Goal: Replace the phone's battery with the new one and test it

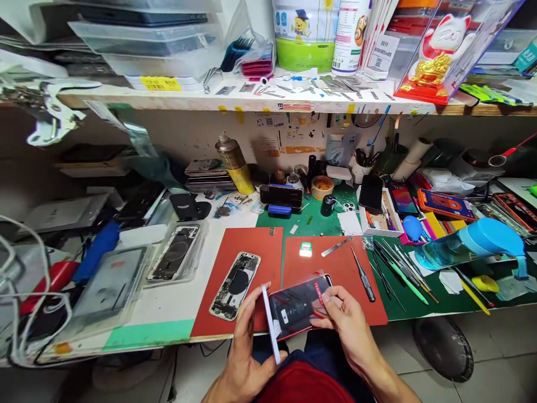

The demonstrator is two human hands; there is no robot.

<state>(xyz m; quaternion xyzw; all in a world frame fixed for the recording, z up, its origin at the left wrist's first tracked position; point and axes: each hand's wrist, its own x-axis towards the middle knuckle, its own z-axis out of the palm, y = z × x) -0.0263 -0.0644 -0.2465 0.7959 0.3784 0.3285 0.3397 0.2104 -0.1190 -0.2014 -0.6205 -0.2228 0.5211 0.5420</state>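
Note:
My left hand [245, 350] is closed around a thin pale slab [271, 330], seen edge-on and looking like a phone; its faces are mostly hidden. Between my right thumb and fingers is a dark phone screen [293, 305] under clear film with a red printed tab. My right hand [346, 322] grips its right end, while its left end meets or lies just behind the slab. An opened phone [235, 285] with bare inner parts lies on the red mat [260, 240], left of my hands. A dark screwdriver [363, 274] rests on the mat at right.
Several tweezers [405, 266] and a blue-lidded bottle [470, 243] lie right. Another phone housing [174, 254] is on the left. A flat metal blade [337, 246] sits ahead of my hands. Behind stand a spray can [234, 162] and a propped phone [281, 196], below a loaded shelf [251, 101].

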